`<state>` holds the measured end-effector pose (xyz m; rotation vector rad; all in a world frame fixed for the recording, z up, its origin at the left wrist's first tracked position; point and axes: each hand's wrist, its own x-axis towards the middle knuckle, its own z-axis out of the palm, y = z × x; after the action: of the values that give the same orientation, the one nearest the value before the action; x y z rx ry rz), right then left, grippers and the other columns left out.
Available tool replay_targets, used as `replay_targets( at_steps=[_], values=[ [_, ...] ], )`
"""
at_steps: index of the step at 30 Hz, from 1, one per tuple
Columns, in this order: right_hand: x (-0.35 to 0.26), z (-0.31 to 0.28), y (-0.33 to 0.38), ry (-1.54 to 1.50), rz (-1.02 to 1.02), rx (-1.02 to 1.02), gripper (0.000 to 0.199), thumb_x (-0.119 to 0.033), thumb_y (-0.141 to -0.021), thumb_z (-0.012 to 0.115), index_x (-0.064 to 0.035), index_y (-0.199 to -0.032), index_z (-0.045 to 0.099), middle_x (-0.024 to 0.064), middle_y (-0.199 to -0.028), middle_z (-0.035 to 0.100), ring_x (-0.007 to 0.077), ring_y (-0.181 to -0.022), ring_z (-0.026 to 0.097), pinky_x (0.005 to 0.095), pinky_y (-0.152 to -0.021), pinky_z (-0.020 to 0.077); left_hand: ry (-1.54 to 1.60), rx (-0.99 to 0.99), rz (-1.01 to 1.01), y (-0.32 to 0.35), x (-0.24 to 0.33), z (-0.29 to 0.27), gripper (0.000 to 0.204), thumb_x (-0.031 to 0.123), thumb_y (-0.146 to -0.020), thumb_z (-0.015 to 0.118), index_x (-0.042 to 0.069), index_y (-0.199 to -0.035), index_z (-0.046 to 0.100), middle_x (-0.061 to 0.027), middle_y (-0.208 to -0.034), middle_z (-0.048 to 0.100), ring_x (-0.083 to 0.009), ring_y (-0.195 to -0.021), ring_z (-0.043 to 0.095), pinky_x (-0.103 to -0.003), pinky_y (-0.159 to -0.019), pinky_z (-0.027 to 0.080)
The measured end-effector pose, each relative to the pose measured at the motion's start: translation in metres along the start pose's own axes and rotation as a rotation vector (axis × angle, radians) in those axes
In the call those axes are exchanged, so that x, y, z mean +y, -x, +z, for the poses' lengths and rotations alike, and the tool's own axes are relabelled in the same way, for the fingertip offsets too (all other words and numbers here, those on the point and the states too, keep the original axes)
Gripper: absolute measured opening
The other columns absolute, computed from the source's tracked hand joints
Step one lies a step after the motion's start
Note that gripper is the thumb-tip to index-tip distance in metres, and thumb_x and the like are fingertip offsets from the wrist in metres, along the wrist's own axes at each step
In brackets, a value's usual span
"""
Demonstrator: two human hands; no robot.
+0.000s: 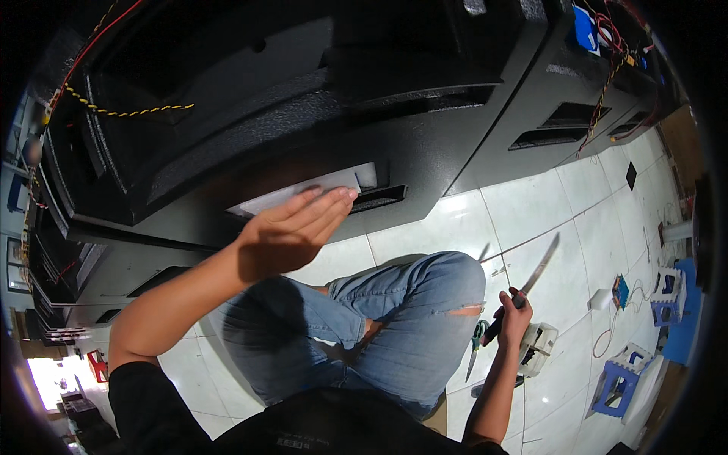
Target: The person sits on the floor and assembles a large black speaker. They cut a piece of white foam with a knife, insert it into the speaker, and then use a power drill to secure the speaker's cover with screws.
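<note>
My left hand lies with its fingers stretched out against a flat white strip on the front of a large black cabinet. Its palm covers the strip's lower edge. Beside the fingertips is a dark slot in the panel. Out to the right, over the floor, my right hand is closed round the dark handle of a knife, whose long blade points up and away. Scissors with green handles lie on the tiles just left of that hand.
A small pale open box stands by my right forearm. Blue-and-white step stools are farther right, near a small circuit board with wires. Yellow-black twisted wire hangs over the cabinet. My crossed legs are between both arms.
</note>
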<state>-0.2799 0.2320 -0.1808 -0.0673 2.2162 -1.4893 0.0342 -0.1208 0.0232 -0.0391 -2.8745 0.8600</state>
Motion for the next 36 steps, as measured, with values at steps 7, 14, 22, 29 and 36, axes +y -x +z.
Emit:
replay_targets(
  at_steps=[7,14,22,29,36],
  values=[
    [0.147,-0.015,-0.083,0.802,-0.185,0.029,0.03,-0.006,-0.073,0.07,0.0041,-0.096,0.054,0.0283,-0.087,0.068,0.0467,-0.084,0.069,0.0497,-0.076,0.0556,-0.086,0.121,0.069,0.011,-0.015,0.006,0.054,0.016,-0.094,0.057,0.013,-0.147,0.052,-0.0113,-0.151,0.05,-0.0317,-0.142,0.045,-0.042,-0.117,0.036],
    [0.151,-0.013,-0.086,1.189,-0.117,0.069,0.027,-0.008,-0.081,0.069,0.0049,-0.102,0.057,0.026,-0.103,0.067,0.0463,-0.097,0.067,0.0496,-0.082,0.0552,-0.044,0.115,-0.545,-0.017,-0.024,-0.067,0.115,0.021,-0.05,0.097,0.021,-0.151,0.043,-0.0203,-0.159,0.034,-0.0437,-0.143,0.039,-0.06,-0.113,0.036],
    [-0.132,0.148,0.085,-0.031,-0.806,-0.535,0.018,-0.013,-0.088,0.076,-0.0008,-0.076,0.068,0.0065,-0.069,0.065,0.0132,-0.063,0.06,0.0302,-0.058,0.0466,0.048,-0.066,-0.635,-0.045,-0.046,-0.089,0.122,0.021,-0.045,0.098,0.015,-0.152,0.04,-0.0161,-0.157,0.039,-0.0388,-0.14,0.044,-0.052,-0.118,0.034],
    [-0.218,0.275,0.129,-0.67,-0.356,-1.174,0.02,-0.009,-0.088,0.072,0.0036,-0.074,0.067,0.0067,-0.065,0.065,0.0141,-0.056,0.063,0.0269,-0.055,0.0502,0.102,0.036,-0.602,-0.044,-0.056,-0.081,0.128,0.021,-0.046,0.098,0.019,-0.157,0.034,-0.0199,-0.134,0.054,-0.0347,-0.121,0.056,-0.047,-0.096,0.044],
    [-0.218,0.296,0.136,-0.748,-0.425,-0.906,0.027,0.0,-0.085,0.057,0.0058,-0.059,0.061,0.007,-0.051,0.055,0.0136,-0.041,0.053,0.0294,-0.04,0.0452,0.069,0.038,-0.585,-0.043,-0.052,-0.078,0.127,0.02,-0.044,0.097,0.018,-0.155,0.037,-0.0204,-0.133,0.052,-0.0376,-0.119,0.054,-0.046,-0.099,0.043]
  ],
)
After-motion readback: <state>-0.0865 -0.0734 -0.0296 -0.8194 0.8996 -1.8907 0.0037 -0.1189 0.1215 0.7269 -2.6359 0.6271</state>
